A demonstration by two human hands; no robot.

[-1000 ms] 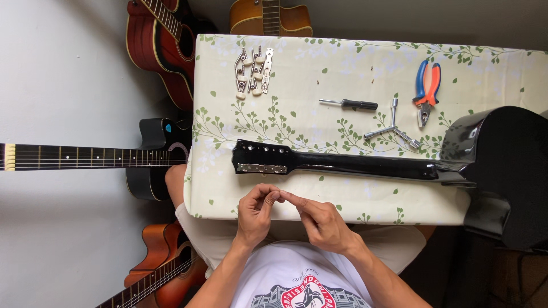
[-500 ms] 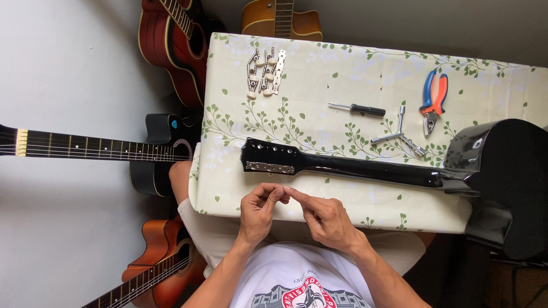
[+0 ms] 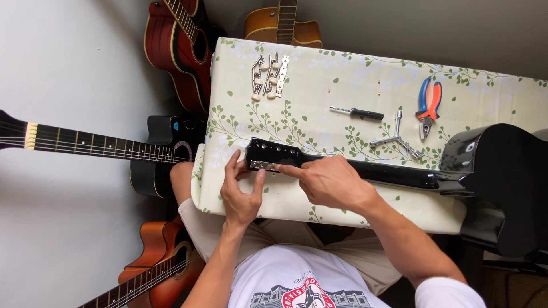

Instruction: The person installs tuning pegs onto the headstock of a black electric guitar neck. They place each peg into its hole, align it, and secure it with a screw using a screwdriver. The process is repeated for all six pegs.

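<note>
A black guitar [image 3: 496, 182] lies across the table, its neck [image 3: 388, 174] pointing left and its headstock [image 3: 273, 154] near the table's left end. A silver tuner strip [image 3: 264, 166] sits along the headstock's near edge. My left hand [image 3: 242, 191] is at that edge, thumb and fingers touching the strip and headstock. My right hand [image 3: 331, 181] rests on the neck just right of the headstock, its index finger pressing toward the strip. Whether a small part is pinched in the fingers is hidden.
On the floral tablecloth [image 3: 337, 80] lie spare tuner strips [image 3: 268, 77], a black-handled screwdriver [image 3: 358, 113], a three-way wrench [image 3: 397, 138] and orange-blue pliers [image 3: 428, 105]. Several other guitars [image 3: 177, 51] stand or lie along the wall and floor at left.
Both hands rose from in front of my chest to the headstock. The left now touches the tuner strip and the right rests on the neck. The view shifted right.
</note>
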